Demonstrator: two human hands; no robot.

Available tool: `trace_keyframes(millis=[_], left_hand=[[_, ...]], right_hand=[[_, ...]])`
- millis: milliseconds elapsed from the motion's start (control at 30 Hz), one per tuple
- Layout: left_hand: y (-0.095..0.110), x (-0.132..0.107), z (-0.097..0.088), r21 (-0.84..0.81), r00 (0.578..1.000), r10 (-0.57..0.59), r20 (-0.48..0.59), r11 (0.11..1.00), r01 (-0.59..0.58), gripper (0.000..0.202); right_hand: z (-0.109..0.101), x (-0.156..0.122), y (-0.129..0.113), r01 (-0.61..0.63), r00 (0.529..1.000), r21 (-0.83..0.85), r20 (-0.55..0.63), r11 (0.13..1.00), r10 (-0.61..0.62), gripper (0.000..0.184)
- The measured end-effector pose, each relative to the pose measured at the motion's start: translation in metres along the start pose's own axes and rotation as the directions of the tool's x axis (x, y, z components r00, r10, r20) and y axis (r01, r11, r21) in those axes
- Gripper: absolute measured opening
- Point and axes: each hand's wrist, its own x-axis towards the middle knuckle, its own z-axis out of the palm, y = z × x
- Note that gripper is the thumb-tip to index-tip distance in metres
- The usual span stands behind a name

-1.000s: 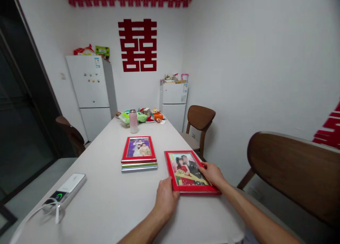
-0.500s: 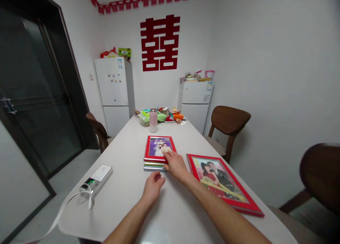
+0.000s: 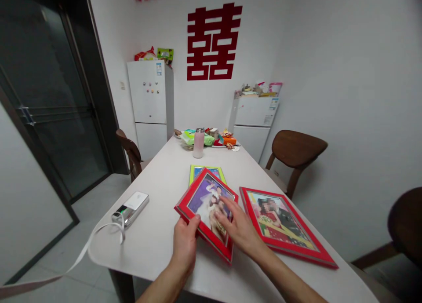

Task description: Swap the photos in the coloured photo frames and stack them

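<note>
A small red picture frame (image 3: 194, 196) with a wedding photo is tilted up off the table. My left hand (image 3: 185, 241) grips its lower left edge, thumb on the front and fingers hidden behind. My right hand (image 3: 238, 224) lies over the photo with its fingers spread, touching or just above the surface. Behind it a lime-green picture frame (image 3: 216, 171) lies on the table, partly covered by the red one. A larger red picture frame (image 3: 283, 226), also with a couple's photo, lies flat to the right of my right hand.
On the white table (image 3: 158, 250), a silver power bank (image 3: 130, 208) with a white strap (image 3: 79, 257) lies at left. Farther back stand a pink bottle (image 3: 198, 144) and packaged goods (image 3: 219, 138). Brown chairs (image 3: 298, 149) line the right side; another chair (image 3: 130, 153) is at left.
The small red frame has come up off the stack, turned and moved nearer, uncovering the lime-green frame. My left hand has closed on its edge; my right hand has spread over its front.
</note>
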Motion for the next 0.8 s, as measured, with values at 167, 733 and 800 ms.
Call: trace_keyframes(millis=[167, 733, 800], left_hand=[[0.03, -0.043, 0.002, 0.444, 0.926, 0.214, 0.311, 0.829, -0.341, 0.034], [-0.022, -0.074, -0.021, 0.61, 0.61, 0.019, 0.792, 0.002, -0.792, 0.041], [-0.023, -0.074, -0.02, 0.612, 0.612, 0.009, 0.791, 0.003, -0.791, 0.04]], right_hand=[[-0.015, -0.02, -0.009, -0.252, 0.956, 0.546, 0.014, 0.799, 0.292, 0.059], [-0.006, -0.044, 0.033, -0.331, 0.944, 0.186, 0.065, 0.925, 0.325, 0.051], [-0.003, -0.043, 0.04, -0.274, 0.961, -0.041, 0.029, 0.961, 0.275, 0.049]])
